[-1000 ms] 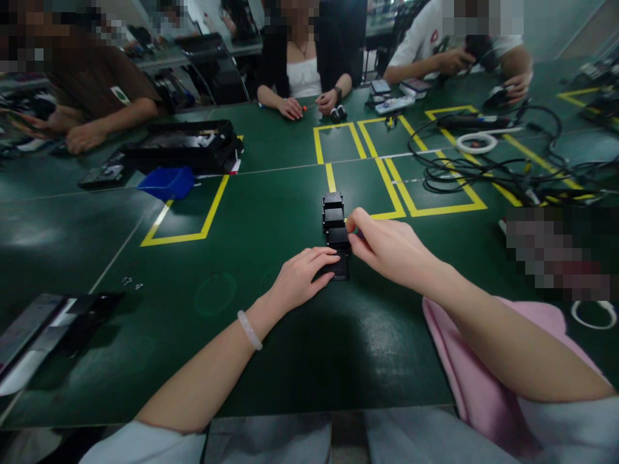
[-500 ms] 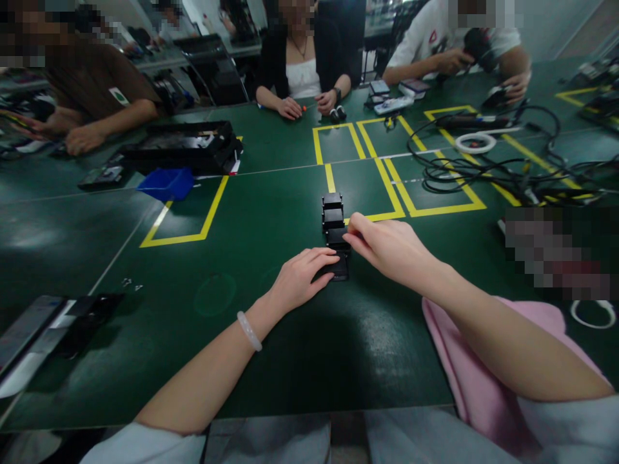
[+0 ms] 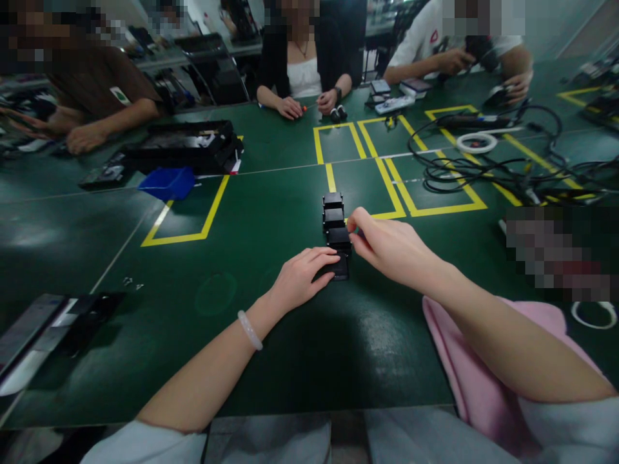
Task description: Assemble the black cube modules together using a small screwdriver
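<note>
A black part made of several blocky segments [image 3: 333,218] lies in a line on the green table, pointing away from me. My left hand [image 3: 309,270] grips its nearest, flatter end piece [image 3: 342,267], with thumb and fingers over the left side. My right hand [image 3: 380,241] is closed in a pinch at the right edge of the segment just beyond that piece. What its fingertips hold, if anything, is hidden or too small to make out.
Yellow tape outlines [image 3: 401,209] mark the table. A blue bin [image 3: 168,184] stands left of a black housing [image 3: 188,147]. Black cables [image 3: 449,173] lie at the right, pink cloth [image 3: 464,348] under my right forearm. Tiny metal bits [image 3: 128,281] lie left. Three people sit opposite.
My right fingertips have drawn slightly to the right, away from the top of the segment to its edge. My left hand stays in place on the near end piece.
</note>
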Demonstrator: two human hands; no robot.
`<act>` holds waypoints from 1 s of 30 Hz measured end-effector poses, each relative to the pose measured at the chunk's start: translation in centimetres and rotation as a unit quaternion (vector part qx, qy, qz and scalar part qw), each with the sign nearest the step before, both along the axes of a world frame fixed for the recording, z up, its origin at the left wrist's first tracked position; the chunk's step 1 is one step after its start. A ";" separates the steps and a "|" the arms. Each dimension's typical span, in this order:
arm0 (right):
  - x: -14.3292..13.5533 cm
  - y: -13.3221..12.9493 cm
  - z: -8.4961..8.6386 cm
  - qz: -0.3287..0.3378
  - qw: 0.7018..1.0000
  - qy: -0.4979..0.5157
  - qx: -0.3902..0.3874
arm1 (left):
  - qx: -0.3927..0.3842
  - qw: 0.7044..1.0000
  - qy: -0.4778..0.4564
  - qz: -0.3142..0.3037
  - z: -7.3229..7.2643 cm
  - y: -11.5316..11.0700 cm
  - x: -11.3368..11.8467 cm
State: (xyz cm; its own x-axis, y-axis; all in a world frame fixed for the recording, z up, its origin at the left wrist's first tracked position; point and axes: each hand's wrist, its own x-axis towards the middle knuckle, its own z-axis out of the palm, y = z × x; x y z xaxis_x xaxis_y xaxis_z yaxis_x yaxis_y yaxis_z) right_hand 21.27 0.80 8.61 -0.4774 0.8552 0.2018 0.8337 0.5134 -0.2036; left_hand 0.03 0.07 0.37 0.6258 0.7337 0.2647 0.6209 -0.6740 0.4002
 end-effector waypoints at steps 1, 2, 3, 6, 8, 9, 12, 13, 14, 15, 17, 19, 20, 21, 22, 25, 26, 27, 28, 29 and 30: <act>0.0 0.0 0.0 0.001 1.000 0.000 0.001 | 0.001 1.000 0.000 0.001 0.0 0.0 0.0; 0.0 0.0 0.1 0.001 1.000 -0.004 0.000 | 0.002 1.000 -0.001 0.001 0.0 0.0 0.0; 0.0 0.0 0.1 -0.001 1.000 -0.012 -0.001 | 0.003 1.000 -0.002 0.001 -0.1 0.0 0.0; 0.0 0.1 0.1 -0.008 0.999 -0.031 -0.004 | 0.003 1.000 -0.006 0.000 0.0 -0.1 0.0; 0.0 0.0 0.1 -0.005 1.000 -0.021 -0.005 | 0.001 1.000 -0.005 -0.001 0.0 -0.1 0.0; 0.0 0.0 0.0 -0.003 1.000 -0.011 -0.006 | 0.000 1.000 -0.005 -0.002 0.0 -0.1 0.0; -0.1 -0.1 0.0 -0.002 1.000 -0.003 -0.005 | -0.002 1.000 -0.002 -0.001 0.0 0.0 0.0; -0.1 -0.1 0.0 -0.003 1.000 -0.012 -0.004 | -0.001 1.000 -0.003 -0.001 0.0 0.0 0.0; -0.2 -0.1 0.0 -0.005 1.000 -0.023 -0.002 | -0.001 1.000 -0.003 0.000 0.0 0.0 0.0; -0.2 0.0 0.0 -0.007 0.999 -0.032 -0.001 | -0.002 1.000 -0.003 0.000 0.0 0.0 0.0; -0.2 0.0 0.0 -0.008 0.999 -0.034 -0.003 | -0.002 1.000 -0.003 0.000 0.0 -0.1 0.0; -0.2 0.0 0.0 -0.004 1.000 -0.017 -0.008 | -0.002 1.000 -0.003 0.001 0.0 -0.1 0.0; -0.2 0.0 0.0 -0.001 1.000 -0.010 -0.009 | -0.002 1.000 -0.003 0.001 0.1 -0.1 0.0; -0.2 0.0 0.0 -0.002 1.000 -0.008 -0.008 | -0.001 1.000 -0.002 0.001 0.1 -0.1 0.0; -0.2 0.0 0.0 -0.004 1.000 -0.013 -0.005 | 0.000 1.000 -0.003 0.001 0.1 -0.1 0.0; -0.3 -0.1 0.1 -0.017 0.999 -0.049 0.005 | 0.003 1.000 -0.004 0.000 0.0 -0.1 0.0; -0.3 0.0 0.1 -0.020 0.998 -0.058 0.005 | 0.003 1.000 -0.005 0.000 0.0 -0.1 0.0; -0.2 0.0 0.0 -0.021 0.998 -0.061 0.005 | 0.004 1.000 -0.005 0.000 0.0 -0.1 0.0; -0.2 0.0 0.0 -0.020 0.998 -0.058 0.004 | 0.003 1.000 -0.004 0.001 0.0 -0.1 0.0; -0.2 0.0 0.0 -0.018 0.999 -0.049 0.004 | 0.003 1.000 -0.004 0.001 0.0 -0.1 0.0; -0.2 0.0 -0.1 -0.014 0.999 -0.037 0.004 | 0.003 1.000 -0.004 0.002 0.0 -0.1 0.0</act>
